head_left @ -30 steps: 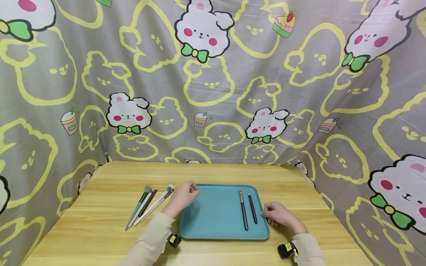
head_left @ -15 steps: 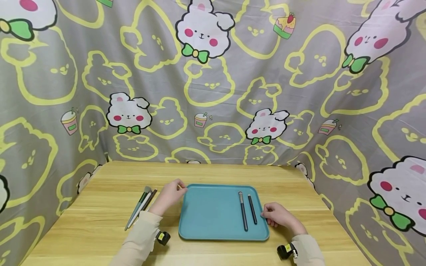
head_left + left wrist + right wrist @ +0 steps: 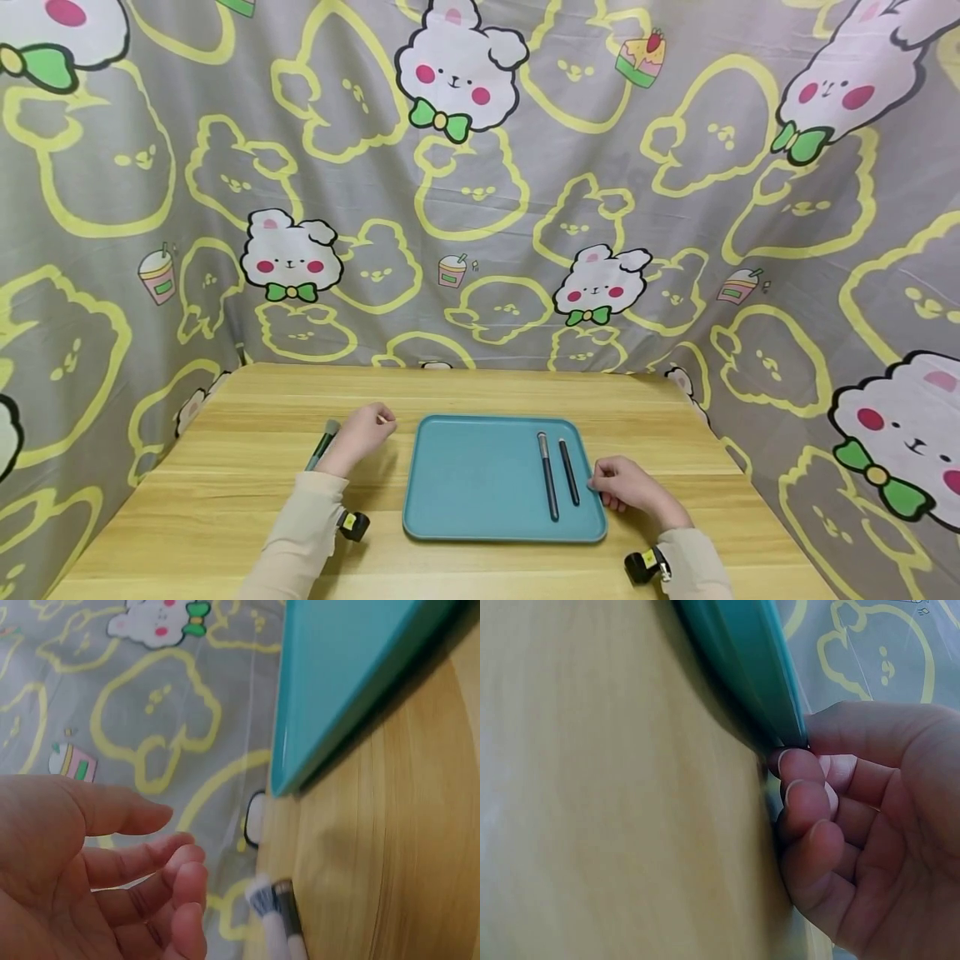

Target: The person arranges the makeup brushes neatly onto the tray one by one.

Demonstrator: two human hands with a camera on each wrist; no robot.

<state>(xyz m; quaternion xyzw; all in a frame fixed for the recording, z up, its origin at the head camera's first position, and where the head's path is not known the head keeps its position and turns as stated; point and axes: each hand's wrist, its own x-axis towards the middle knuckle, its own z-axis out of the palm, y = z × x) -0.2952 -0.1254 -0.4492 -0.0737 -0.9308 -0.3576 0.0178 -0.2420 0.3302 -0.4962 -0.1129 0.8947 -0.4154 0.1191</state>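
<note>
My left hand point(image 3: 360, 437) hovers to the left of the tray, over the makeup brushes, and hides most of them in the head view. Its fingers are loosely curled with nothing between thumb and fingertips in the left wrist view. Just past those fingertips show a white-handled makeup brush point(image 3: 271, 919) and a dark-ferruled one point(image 3: 289, 909). A green makeup brush point(image 3: 325, 443) pokes out beside the wrist. My right hand point(image 3: 632, 483) pinches the right rim of the teal tray point(image 3: 480, 479) between thumb and fingers. On the tray's right side lie two dark-handled makeup brushes, a longer one point(image 3: 550, 483) and a shorter one point(image 3: 570, 475).
Everything stands on a wooden table point(image 3: 495, 392). A patterned grey curtain point(image 3: 405, 275) hangs around its back and both sides. Each wrist carries a small black camera, the left one point(image 3: 354, 525) and the right one point(image 3: 643, 567).
My left hand has moved left, from over the tray's upper left corner to above the brushes on the table. My right hand stays at the tray's rim.
</note>
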